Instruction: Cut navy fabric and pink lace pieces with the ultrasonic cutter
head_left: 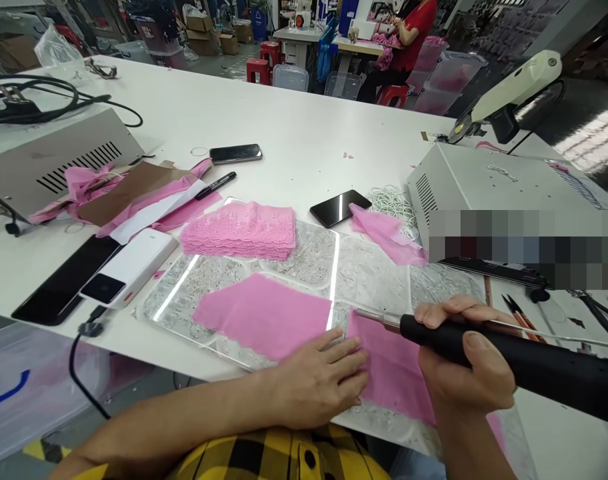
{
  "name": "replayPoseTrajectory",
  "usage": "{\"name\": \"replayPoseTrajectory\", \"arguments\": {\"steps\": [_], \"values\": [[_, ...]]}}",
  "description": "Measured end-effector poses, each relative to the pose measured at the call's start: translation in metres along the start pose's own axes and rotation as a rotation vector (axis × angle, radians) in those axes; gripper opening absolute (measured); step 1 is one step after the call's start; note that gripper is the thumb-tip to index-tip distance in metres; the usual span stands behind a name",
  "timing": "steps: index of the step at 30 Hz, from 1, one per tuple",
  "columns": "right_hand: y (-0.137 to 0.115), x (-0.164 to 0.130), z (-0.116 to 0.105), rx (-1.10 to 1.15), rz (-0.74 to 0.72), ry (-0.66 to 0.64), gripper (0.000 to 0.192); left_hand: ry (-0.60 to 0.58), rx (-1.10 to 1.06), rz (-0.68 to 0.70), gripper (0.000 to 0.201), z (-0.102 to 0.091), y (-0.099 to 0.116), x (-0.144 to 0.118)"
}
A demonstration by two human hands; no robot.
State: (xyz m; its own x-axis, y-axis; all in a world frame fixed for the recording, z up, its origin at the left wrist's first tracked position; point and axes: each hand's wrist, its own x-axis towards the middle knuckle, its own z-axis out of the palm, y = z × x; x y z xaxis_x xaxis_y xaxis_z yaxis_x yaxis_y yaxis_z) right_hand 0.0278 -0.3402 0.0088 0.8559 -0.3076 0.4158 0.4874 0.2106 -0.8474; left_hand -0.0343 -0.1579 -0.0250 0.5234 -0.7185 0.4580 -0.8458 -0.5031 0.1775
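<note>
Cutting tool (509, 357) tip — pink fabric (391, 363) edge

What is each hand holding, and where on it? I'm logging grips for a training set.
The right hand grips a black tool near its front, behind the metal tip. The left hand holds nothing; it lies flat on pink fabric.

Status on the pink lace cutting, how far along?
Done: a stack of pink lace pieces sits folded on the glass plate. In hand: left hand presses flat a pink piece while right hand holds the black hot-cutting tool with its tip at that piece's top edge. Left: a second flat pink piece and loose scraps lie nearby, seemingly waiting.
</note>
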Motion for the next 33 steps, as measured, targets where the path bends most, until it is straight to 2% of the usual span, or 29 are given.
{"name": "replayPoseTrajectory", "arguments": {"steps": [11,22,28,33], "values": [[0.002,-0.003,0.001,0.003,-0.016,0.004,0.015,-0.058,0.001,-0.003,0.029,0.001,0.001,-0.001],[0.004,-0.001,0.004,-0.044,-0.061,-0.028,0.011,-0.034,-0.009,-0.012,0.029,0.002,0.000,-0.001],[-0.005,0.000,0.002,-0.010,0.000,0.054,0.013,-0.013,0.003,0.028,0.030,-0.002,0.001,-0.007],[-0.009,-0.005,-0.003,-0.005,0.049,0.023,0.016,-0.044,-0.030,0.079,0.029,-0.009,0.002,-0.015]]}}
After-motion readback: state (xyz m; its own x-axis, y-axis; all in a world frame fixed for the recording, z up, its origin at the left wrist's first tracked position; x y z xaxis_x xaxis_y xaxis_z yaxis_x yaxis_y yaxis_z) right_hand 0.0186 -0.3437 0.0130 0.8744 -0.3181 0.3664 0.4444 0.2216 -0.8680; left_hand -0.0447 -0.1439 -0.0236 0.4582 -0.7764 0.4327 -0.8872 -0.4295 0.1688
